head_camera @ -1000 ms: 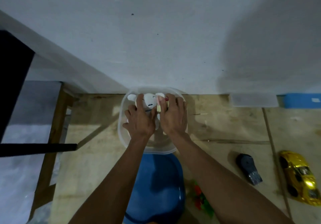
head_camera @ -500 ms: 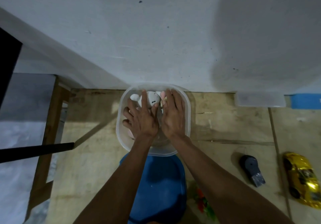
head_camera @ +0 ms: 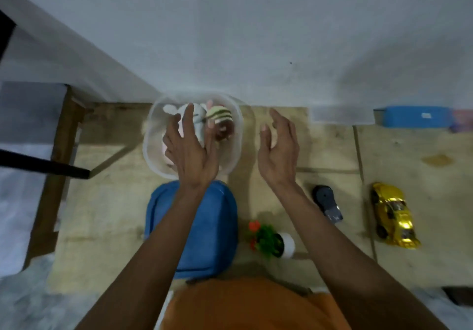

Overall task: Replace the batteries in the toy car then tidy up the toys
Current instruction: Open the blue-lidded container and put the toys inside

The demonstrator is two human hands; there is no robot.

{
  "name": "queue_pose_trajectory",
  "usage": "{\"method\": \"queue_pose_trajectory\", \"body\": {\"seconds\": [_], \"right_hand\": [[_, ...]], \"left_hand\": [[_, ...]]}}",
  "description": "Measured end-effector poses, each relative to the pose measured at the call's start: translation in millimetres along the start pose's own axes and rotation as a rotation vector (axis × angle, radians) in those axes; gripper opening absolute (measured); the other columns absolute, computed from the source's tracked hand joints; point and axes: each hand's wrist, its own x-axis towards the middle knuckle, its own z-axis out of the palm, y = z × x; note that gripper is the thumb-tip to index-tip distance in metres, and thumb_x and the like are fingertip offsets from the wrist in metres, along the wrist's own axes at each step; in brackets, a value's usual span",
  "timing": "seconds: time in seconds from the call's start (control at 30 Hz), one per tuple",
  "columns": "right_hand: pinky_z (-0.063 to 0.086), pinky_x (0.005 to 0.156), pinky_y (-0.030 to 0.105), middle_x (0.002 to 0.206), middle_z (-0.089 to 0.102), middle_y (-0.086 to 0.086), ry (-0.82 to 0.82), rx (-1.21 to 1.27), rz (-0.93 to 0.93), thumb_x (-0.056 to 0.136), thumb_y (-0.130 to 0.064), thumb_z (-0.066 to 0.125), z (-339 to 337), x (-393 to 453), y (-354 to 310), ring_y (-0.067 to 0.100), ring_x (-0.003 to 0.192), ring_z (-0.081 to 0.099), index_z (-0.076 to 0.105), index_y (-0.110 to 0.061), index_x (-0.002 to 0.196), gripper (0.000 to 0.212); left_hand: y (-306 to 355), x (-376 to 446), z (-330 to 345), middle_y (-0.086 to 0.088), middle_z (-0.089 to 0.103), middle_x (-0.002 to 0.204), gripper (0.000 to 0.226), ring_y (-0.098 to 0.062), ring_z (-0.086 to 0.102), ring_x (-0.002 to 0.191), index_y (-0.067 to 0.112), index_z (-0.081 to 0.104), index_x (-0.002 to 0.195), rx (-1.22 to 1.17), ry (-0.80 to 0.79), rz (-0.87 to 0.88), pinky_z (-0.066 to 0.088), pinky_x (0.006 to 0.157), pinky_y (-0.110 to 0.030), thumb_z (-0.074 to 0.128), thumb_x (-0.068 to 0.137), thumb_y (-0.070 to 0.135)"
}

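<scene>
A clear plastic tub (head_camera: 238, 135) stands against the wall and holds soft toys: a white plush (head_camera: 198, 117) and a green-striped one (head_camera: 220, 117). My left hand (head_camera: 190, 150) hovers over the tub with fingers spread, holding nothing. My right hand (head_camera: 277, 148) is open to the right of the tub, above the wooden table. The gold toy car (head_camera: 393, 214) lies at the right, and a dark remote control (head_camera: 327, 201) lies between it and my right forearm.
The tub's blue lid (head_camera: 217, 227) lies flat just in front of the tub. A small potted plant (head_camera: 273, 241) with red flowers lies on its side beside the lid. A blue box (head_camera: 414, 117) and a clear lid (head_camera: 343, 116) rest by the wall. The table edge drops off at left.
Both hands have lifted off the toys in the tub. My right hand has moved out to the right of the tub; my left stays over it, open.
</scene>
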Motion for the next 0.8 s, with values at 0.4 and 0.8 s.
{"method": "queue_pose_trajectory", "body": {"seconds": [0.4,0.8], "right_hand": [[0.036,0.108,0.052,0.153,0.041,0.016,-0.241,-0.476,0.098,0.103,-0.036,0.050,-124,-98,166,0.039,0.137,0.038,0.040,-0.017,0.151,0.053],[0.033,0.107,0.053,0.152,0.036,0.016,-0.380,-0.500,0.033,0.102,-0.025,0.051,-126,-96,185,0.041,0.132,0.037,0.039,-0.020,0.151,0.051]], "left_hand": [[6,-219,59,-0.015,0.024,0.157,0.078,-0.039,0.024,0.139,0.029,0.029,0.152,0.229,-0.204,-0.221,0.030,0.110,-0.060,0.044,0.088,0.071],[20,-262,105,-0.009,0.010,0.160,0.095,-0.037,0.030,0.141,0.032,0.021,0.155,-0.008,-0.190,-0.336,0.038,0.110,-0.050,0.080,0.081,0.037]]}}
